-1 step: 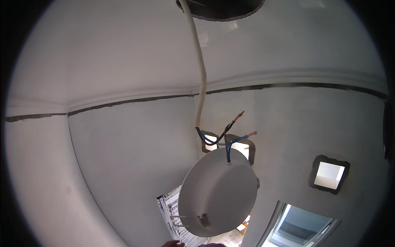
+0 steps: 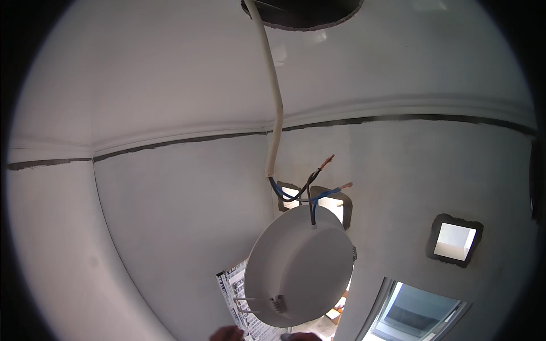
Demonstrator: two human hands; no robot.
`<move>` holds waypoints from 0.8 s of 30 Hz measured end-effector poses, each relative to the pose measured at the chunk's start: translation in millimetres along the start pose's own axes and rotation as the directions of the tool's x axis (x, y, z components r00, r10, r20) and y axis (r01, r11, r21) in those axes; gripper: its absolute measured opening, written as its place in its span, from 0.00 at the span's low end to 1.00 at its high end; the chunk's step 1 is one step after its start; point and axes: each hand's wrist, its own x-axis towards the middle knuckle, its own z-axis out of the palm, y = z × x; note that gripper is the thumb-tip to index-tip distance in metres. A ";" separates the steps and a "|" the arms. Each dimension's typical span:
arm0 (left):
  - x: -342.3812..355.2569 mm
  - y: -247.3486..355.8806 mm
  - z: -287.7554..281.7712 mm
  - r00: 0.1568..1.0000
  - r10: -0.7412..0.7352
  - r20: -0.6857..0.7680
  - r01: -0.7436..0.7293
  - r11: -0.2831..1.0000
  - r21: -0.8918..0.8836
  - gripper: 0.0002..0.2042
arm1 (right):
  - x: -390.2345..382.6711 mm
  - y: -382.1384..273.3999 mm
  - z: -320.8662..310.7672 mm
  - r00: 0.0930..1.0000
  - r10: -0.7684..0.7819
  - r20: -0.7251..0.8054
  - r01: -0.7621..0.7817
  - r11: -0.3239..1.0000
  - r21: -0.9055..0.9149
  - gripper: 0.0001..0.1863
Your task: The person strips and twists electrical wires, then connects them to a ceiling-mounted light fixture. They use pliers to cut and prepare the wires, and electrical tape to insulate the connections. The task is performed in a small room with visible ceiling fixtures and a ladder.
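Observation:
A round white recessed downlight (image 2: pixel 310 273) hangs in front of me, its back toward me. A coiled spring clip (image 2: pixel 277 303) with wire arms sits on its lower left. A cream cable (image 2: pixel 274 96) drops from above to the light. Its dark and blue wires are twisted with the light's, ending in a bare copper end (image 2: pixel 327 162) and another bare copper end (image 2: pixel 346 186). Below the light, at the lower edge, are my left hand (image 2: pixel 226 334), fingers bent together, and my right hand (image 2: pixel 305 337), closed by a small dark grey thing. Both are mostly cut off and apart from the light.
The cable comes through a round hole (image 2: pixel 304 14) in the white ceiling panel. Grey walls (image 2: pixel 182 216) meet in a corner behind the light. A square lit recess (image 2: pixel 455 241) and a skylight window (image 2: pixel 418 312) lie at right. Printed paper (image 2: pixel 233 284) shows behind the light's lower left.
Both hands have come slightly further up into view at the lower edge. The downlight, with its cable and wires, has shifted a little to the left.

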 end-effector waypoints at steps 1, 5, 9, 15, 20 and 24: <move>16.5 19.5 -27.3 0.999 0.004 -0.034 -0.005 1.000 -0.013 0.15 | 12.4 -56.2 -29.0 0.937 0.348 0.028 -0.348 0.937 -0.012 0.19; 41.1 206.8 -140.7 0.763 0.543 -0.351 -0.612 0.782 -0.122 0.12 | 53.7 -158.5 -129.2 0.905 -0.078 -0.417 -0.005 0.981 -0.194 0.18; 63.3 321.0 -140.0 0.437 0.878 -0.196 -0.888 0.456 0.063 0.07 | 117.1 -350.7 -166.1 0.498 -0.806 -0.319 0.432 0.550 -0.715 0.16; 85.7 394.3 -97.7 0.260 0.966 0.011 -0.934 0.248 0.258 0.17 | 199.3 -437.4 -154.7 0.472 -0.877 -0.094 0.359 0.289 -0.888 0.15; 86.0 401.4 -92.4 0.299 0.949 0.105 -0.946 0.279 0.167 0.12 | 214.6 -424.4 -151.3 0.603 -0.778 -0.177 0.385 0.478 -0.789 0.14; 96.5 397.5 -91.7 0.379 0.921 0.090 -0.922 0.369 0.117 0.07 | 220.6 -423.3 -152.9 0.626 -0.776 -0.078 0.392 0.399 -0.828 0.14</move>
